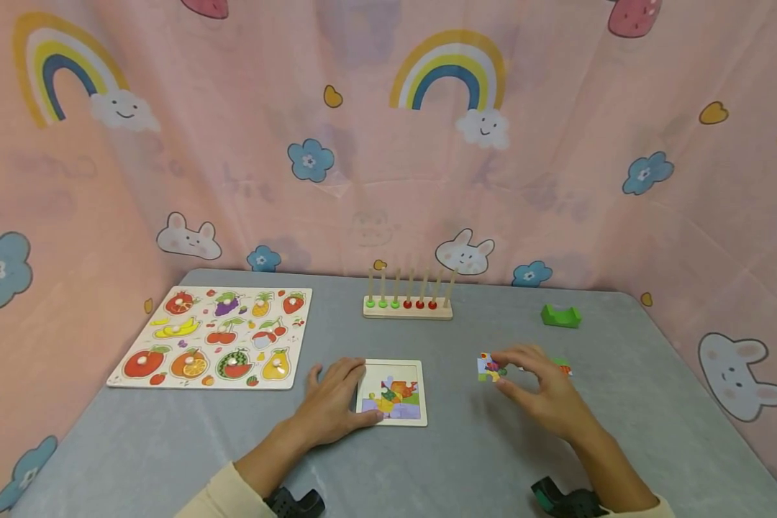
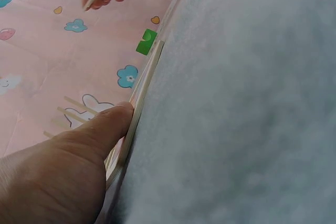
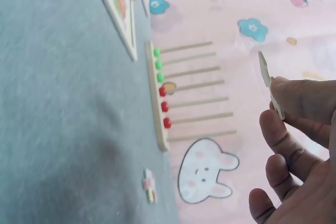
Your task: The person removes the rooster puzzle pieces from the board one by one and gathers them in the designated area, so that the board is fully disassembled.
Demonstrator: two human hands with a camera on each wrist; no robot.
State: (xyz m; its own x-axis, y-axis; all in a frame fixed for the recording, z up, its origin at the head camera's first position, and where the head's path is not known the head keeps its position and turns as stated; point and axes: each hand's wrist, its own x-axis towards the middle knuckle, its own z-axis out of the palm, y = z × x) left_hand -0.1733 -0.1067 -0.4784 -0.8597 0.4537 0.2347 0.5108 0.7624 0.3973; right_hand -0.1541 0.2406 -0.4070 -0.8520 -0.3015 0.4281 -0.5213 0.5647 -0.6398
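Note:
In the head view, my left hand holds a square jigsaw tray at its left side, thumb on the lower edge. Several colourful pieces fill the tray's lower and right parts; its upper left shows bare board. The left wrist view has the thumb against the tray's edge, the other fingers hidden. To the right, my right hand pinches a jigsaw piece between thumb and fingers, raised above the table. That piece appears nearly edge-on in the right wrist view.
More jigsaw pieces lie behind the right hand, partly covered by it. A fruit peg board is at the left, a wooden peg rack with green and red beads at the back. Right of it sits a green block.

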